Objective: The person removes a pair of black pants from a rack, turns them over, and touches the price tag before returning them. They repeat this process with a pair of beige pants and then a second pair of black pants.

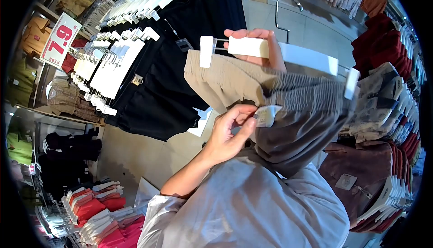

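Note:
A white clip hanger [306,59] carries a pair of beige-brown bottoms with a gathered elastic waist [297,135]. My right hand [255,45] is wrapped round the hanger's bar near its left clip; the forearm is hidden behind the fabric. Lower down, my left hand [230,133] reaches in from the lower left. Its thumb and forefinger pinch a whitish label [267,115] at the front of the garment, just below the waistband. Print on the label is too blurred to read.
Black bottoms [158,85] hang on a rack to the left, near a price sign [61,40] reading 7.9. Patterned shirts [379,103] and brown-red garments [356,166] hang at the right. Pink and red clothes [101,207] are at lower left. A metal rail [277,15] stands ahead.

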The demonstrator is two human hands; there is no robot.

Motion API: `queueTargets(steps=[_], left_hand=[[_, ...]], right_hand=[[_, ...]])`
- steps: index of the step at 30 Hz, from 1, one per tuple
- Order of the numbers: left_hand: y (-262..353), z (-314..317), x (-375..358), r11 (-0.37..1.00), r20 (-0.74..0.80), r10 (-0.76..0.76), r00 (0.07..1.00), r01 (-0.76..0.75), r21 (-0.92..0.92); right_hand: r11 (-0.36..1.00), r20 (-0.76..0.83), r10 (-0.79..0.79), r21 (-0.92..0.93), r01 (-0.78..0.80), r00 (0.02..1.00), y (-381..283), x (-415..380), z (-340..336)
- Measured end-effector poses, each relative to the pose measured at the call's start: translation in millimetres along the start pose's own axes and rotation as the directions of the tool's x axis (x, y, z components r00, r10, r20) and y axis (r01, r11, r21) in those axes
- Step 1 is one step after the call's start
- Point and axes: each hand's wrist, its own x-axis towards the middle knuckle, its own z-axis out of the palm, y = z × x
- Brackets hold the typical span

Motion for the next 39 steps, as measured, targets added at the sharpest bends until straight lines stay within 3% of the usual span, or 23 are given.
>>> queueTargets(steps=[1,2,5,6,10,12,15,18,19,22,25,30,34,37,39], left_hand=[[-3.9,-6.9,-2.5,0.996,-0.011,-0.014,1.0,0.015,0.092],[-8.7,-13.2,-3.4,0.998,-0.033,-0.034,0.999,0.035,0.059],[0.4,-22.7,-1.6,0.955,-0.01,-0.072,0.997,0.066,-0.291],[2.2,-26.3,-0.4,0.95,-0.021,-0.124,0.992,0.112,-0.292],[15.6,-17.4,2.4,0.94,-0.057,-0.09,0.994,0.066,-0.336],[14.4,-16.3,0.7,0.894,-0.096,-0.112,0.989,0.058,-0.444],[10.8,-9.9,-0.9,0.89,-0.185,-0.088,0.979,-0.006,-0.456],[9.1,-7.0,-4.4,0.892,-0.183,-0.099,0.978,0.006,-0.452],[8.8,-5.7,-5.2,0.894,-0.182,-0.1,0.978,0.008,-0.448],[7.7,-4.9,-8.7,0.9,-0.17,-0.104,0.98,0.02,-0.435],[6.2,-2.0,-10.9,0.901,-0.157,-0.115,0.981,0.036,-0.432],[9.1,1.9,-13.6,0.895,-0.219,-0.206,0.954,0.092,-0.437],[3.6,4.4,-17.5,0.891,-0.236,-0.219,0.947,0.095,-0.444],[0.7,5.9,-19.4,0.912,-0.223,-0.113,0.968,0.012,-0.409],[-3.6,0.1,-17.7,0.93,-0.124,-0.016,0.992,-0.031,-0.367]], right_hand=[[0.988,0.01,-0.054,-0.145,0.055,0.998,-0.5,-3.2,7.1],[0.936,0.171,-0.183,-0.272,0.225,0.968,4.6,-0.2,4.4],[0.781,0.349,-0.366,-0.388,0.489,0.862,20.1,-8.4,24.5],[0.721,0.429,-0.43,-0.367,0.588,0.794,26.8,-2.7,26.3],[0.703,0.543,-0.312,-0.42,0.574,0.78,16.8,-9.3,35.7],[0.723,0.405,-0.34,-0.464,0.511,0.849,16.6,-16.2,40.7],[0.845,0.257,-0.34,-0.338,0.414,0.905,22.8,-19.4,41.1],[0.949,0.121,-0.165,-0.251,0.191,0.979,15.9,-18.7,34.4],[0.948,0.118,-0.166,-0.256,0.191,0.979,13.8,-19.1,35.1],[1.0,-0.034,0.002,0.016,-0.001,0.999,9.1,-21.7,32.1],[0.988,0.036,0.018,0.152,-0.023,0.999,13.9,-21.3,19.5],[0.999,0.098,0.039,-0.009,-0.038,0.994,11.0,-22.5,15.3],[0.994,0.034,-0.07,-0.086,0.073,0.997,14.6,-32.2,32.8],[0.881,0.258,-0.358,-0.226,0.416,0.897,28.6,-28.1,28.6],[0.778,0.274,-0.457,-0.337,0.53,0.846,26.2,-30.8,36.0]])
